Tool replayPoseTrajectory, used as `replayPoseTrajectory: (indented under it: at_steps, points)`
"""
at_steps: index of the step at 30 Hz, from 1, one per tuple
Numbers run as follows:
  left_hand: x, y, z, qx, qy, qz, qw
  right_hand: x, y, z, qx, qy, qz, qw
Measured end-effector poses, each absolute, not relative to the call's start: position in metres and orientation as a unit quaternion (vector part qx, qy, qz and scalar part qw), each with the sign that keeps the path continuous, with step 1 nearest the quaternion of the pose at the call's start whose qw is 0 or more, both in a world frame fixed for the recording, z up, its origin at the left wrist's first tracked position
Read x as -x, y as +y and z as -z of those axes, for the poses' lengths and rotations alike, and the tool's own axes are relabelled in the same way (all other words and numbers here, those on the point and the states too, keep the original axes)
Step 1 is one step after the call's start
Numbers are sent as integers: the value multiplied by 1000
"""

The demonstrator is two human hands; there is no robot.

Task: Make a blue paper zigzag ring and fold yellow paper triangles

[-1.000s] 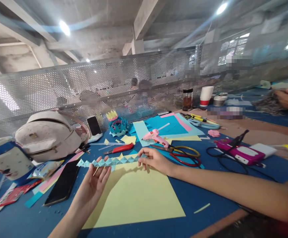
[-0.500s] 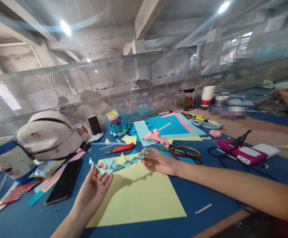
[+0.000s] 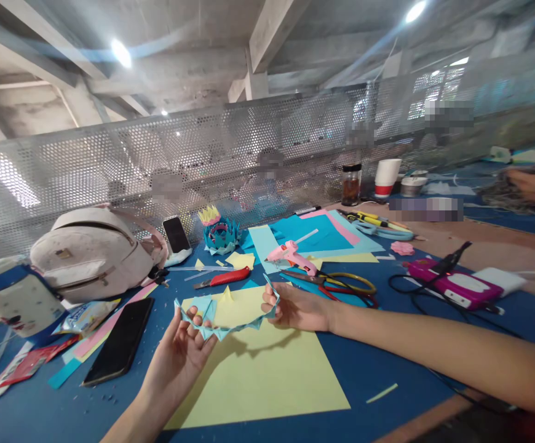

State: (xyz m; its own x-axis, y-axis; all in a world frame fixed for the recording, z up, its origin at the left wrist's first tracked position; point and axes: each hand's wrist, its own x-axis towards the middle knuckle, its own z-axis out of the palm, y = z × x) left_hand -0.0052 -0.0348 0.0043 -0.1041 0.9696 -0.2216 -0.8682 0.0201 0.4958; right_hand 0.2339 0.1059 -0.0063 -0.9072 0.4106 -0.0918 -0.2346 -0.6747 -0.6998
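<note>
A: Blue-covered worktable [image 3: 355, 369], grey perforated metal screen [image 3: 87, 166] beyond the hands. What's in the grip?

B: A light-blue zigzag strip of folded paper [image 3: 221, 334], bowed between the 2 hands. The left hand [image 3: 187, 344] pinches 1 end; the right hand [image 3: 295, 306] grasps near the other, its tip poking up past the fingers. A flat pale-yellow paper sheet [image 3: 258, 381] lies below the grip.

A: Floppy or stiff?

B: Featherlight and springy, I'd guess. Points probably crush easily, so hold the end folds, gently.

A: Pose?

B: Left palm's turned up, fingers loosely curled. Right forearm reaches across from the side, fingers bent inward.
</note>
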Motion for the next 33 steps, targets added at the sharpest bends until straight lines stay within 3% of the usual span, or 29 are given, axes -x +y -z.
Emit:
replayPoseTrajectory:
  at_steps: [11,33]
  points:
    - [-5,-22,-14,-212,217,-604,737,-226,110,6,122,-406,-888,180]
    - [-10,-1,-2,-326,248,-597,689,-202,96,2,100,-474,-846,223]
